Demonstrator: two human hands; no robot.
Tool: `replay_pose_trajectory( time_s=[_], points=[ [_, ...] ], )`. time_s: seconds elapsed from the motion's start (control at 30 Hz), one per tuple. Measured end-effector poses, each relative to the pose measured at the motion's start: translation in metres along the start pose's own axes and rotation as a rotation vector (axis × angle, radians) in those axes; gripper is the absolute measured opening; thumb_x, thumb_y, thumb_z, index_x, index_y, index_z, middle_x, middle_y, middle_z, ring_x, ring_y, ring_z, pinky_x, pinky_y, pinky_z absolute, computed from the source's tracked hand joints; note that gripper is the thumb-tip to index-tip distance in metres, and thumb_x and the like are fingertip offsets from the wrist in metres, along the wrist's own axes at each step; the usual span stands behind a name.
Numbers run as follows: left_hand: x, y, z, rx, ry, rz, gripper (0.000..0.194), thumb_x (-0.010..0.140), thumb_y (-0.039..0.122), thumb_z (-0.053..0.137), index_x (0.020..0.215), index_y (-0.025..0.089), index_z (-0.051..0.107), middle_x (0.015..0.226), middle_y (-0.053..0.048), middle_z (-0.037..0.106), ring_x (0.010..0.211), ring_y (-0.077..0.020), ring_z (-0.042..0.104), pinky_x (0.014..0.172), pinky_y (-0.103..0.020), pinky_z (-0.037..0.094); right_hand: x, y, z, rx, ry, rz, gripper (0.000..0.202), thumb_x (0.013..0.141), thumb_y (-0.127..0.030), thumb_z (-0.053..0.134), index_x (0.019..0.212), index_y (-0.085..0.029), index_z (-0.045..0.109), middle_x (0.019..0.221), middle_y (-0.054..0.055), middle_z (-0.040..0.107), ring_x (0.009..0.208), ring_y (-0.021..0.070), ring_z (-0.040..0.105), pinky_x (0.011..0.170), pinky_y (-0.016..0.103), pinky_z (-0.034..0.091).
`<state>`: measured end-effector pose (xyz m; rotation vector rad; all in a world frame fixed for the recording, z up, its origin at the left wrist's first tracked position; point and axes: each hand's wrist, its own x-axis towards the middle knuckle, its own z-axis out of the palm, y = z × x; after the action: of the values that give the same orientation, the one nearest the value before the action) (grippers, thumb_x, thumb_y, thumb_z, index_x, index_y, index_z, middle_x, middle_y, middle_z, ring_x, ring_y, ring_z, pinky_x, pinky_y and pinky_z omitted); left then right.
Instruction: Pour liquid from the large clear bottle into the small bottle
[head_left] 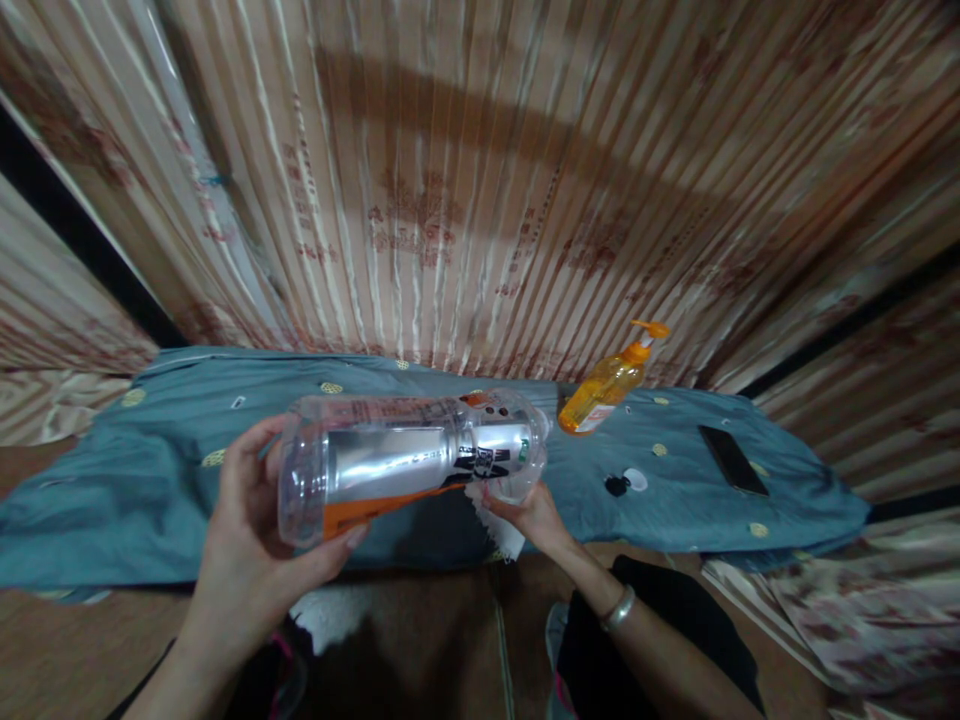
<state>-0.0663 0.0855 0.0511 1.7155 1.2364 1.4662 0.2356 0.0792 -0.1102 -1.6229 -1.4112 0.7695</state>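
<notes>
A large clear plastic bottle (405, 455) with a silver and orange label is held sideways above the teal cloth. My left hand (259, 530) wraps round its wide base end at the left. At the narrower right end, my right hand (534, 515) has its fingers closed on a white tissue (499, 525), pressed against the underside of the bottle. Some of the right fingers are hidden behind the bottle. An orange pump bottle (604, 392) stands on the cloth just right of the clear bottle.
The teal cloth (697, 520) with yellow prints covers a long low surface. On its right lie a dark phone (733, 460) and a small black-and-white item (626, 482). A pleated patterned curtain (450, 200) hangs behind. My legs are below the near edge.
</notes>
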Motion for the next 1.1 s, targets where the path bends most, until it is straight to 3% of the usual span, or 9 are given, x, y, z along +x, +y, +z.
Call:
replay_pose_trajectory(
  time_s=[0.1,0.2,0.33,0.67,0.87,1.1],
  points=[
    [0.001,-0.001,-0.001,0.005,-0.013,-0.002,0.080,0.054,0.038,0.089,0.125,0.027,0.054,0.112,-0.004,0.074,0.093,-0.0259,0.075,0.073,-0.033,0.064,0.000,0.000,0.000,0.002,0.020,0.003,0.028,0.070,-0.042,0.080,0.087,-0.021,0.075,0.089,0.006,0.080,0.077,0.0242,0.073,0.077,0.036,0.059],
    [0.001,0.001,0.000,-0.020,0.028,-0.041,0.077,0.057,0.036,0.086,0.126,0.025,0.053,0.114,-0.004,0.074,0.098,-0.0257,0.074,0.078,-0.034,0.063,-0.001,-0.001,0.000,0.016,0.025,0.002,0.031,0.070,-0.043,0.079,0.090,-0.020,0.074,0.091,0.007,0.080,0.079,0.0249,0.074,0.077,0.036,0.058],
    [0.002,0.001,-0.001,-0.014,0.009,0.010,0.079,0.055,0.034,0.088,0.125,0.026,0.053,0.115,-0.003,0.074,0.101,-0.0258,0.074,0.079,-0.034,0.064,-0.001,0.000,0.000,-0.015,0.012,-0.003,0.030,0.071,-0.044,0.078,0.089,-0.020,0.073,0.091,0.008,0.079,0.081,0.0259,0.073,0.078,0.037,0.057],
    [0.004,-0.008,-0.009,0.049,-0.061,0.134,0.079,0.065,0.033,0.087,0.133,0.027,0.048,0.125,-0.005,0.070,0.112,-0.0254,0.071,0.087,-0.034,0.063,-0.002,-0.005,-0.001,0.003,0.011,0.007,0.029,0.071,-0.044,0.078,0.087,-0.021,0.073,0.088,0.006,0.080,0.079,0.0255,0.073,0.077,0.036,0.058],
    [0.006,-0.002,0.001,-0.154,0.070,0.129,0.077,0.051,0.028,0.090,0.122,0.029,0.059,0.114,0.001,0.074,0.102,-0.0182,0.073,0.080,-0.023,0.061,-0.001,-0.002,0.001,0.024,0.013,-0.022,0.029,0.070,-0.042,0.077,0.088,-0.019,0.073,0.090,0.009,0.080,0.082,0.0282,0.073,0.078,0.041,0.057],
    [0.008,0.002,0.003,-0.181,0.085,0.108,0.077,0.046,0.021,0.090,0.117,0.029,0.064,0.113,0.004,0.075,0.104,-0.0133,0.072,0.083,-0.018,0.057,-0.001,0.004,0.002,0.033,0.015,-0.027,0.027,0.071,-0.041,0.078,0.088,-0.021,0.074,0.090,0.007,0.080,0.081,0.0266,0.073,0.078,0.040,0.058]
  ],
)
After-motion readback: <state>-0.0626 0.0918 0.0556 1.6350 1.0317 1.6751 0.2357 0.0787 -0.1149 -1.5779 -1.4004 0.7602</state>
